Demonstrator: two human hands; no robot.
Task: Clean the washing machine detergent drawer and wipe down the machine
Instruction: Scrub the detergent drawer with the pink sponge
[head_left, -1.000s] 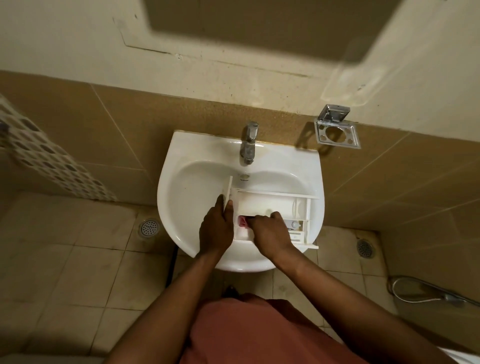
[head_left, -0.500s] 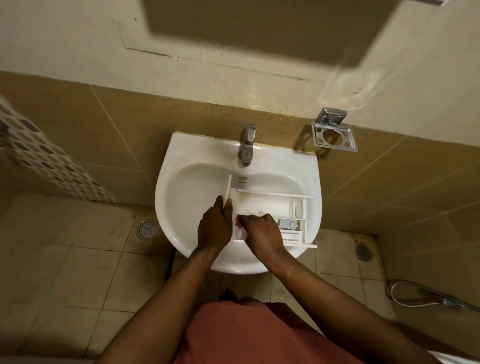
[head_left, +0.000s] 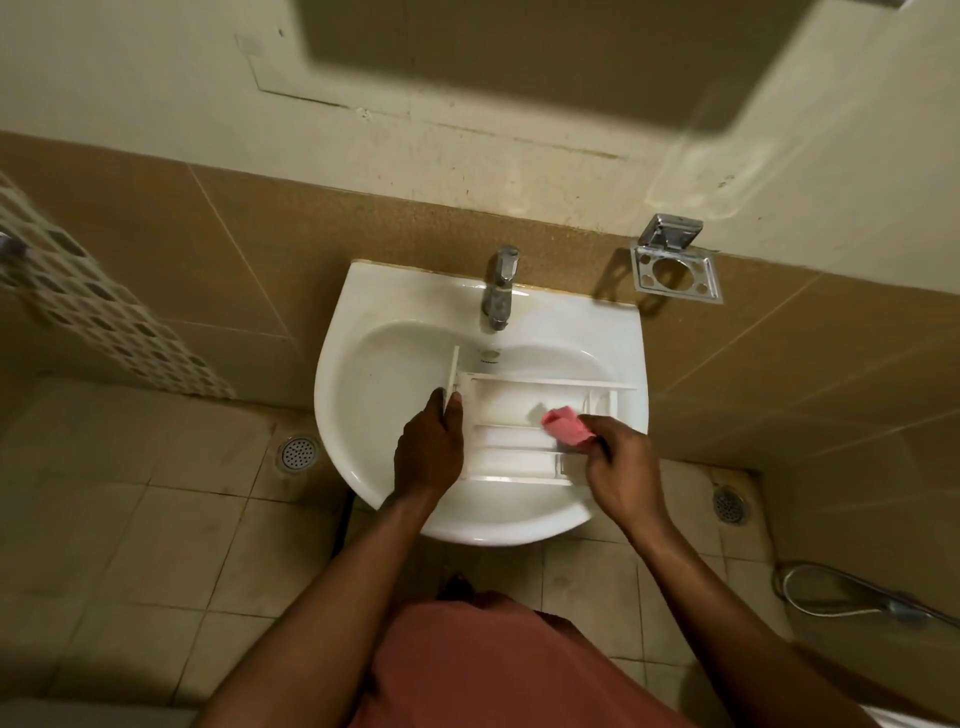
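Left hand (head_left: 428, 449) grips the white plastic detergent drawer (head_left: 519, 431) at nine o'clock while right hand (head_left: 618, 462) pinches a crumpled pink cloth (head_left: 563, 425), mid-scrub; next likely the nearer compartments.

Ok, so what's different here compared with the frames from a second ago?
The right hand, pinching the pink cloth, slid rightward along the detergent drawer, away from the left hand; more cloth now shows. Nothing was picked up or let go. The left hand still grips the drawer's front end, and the drawer still lies in the sink.
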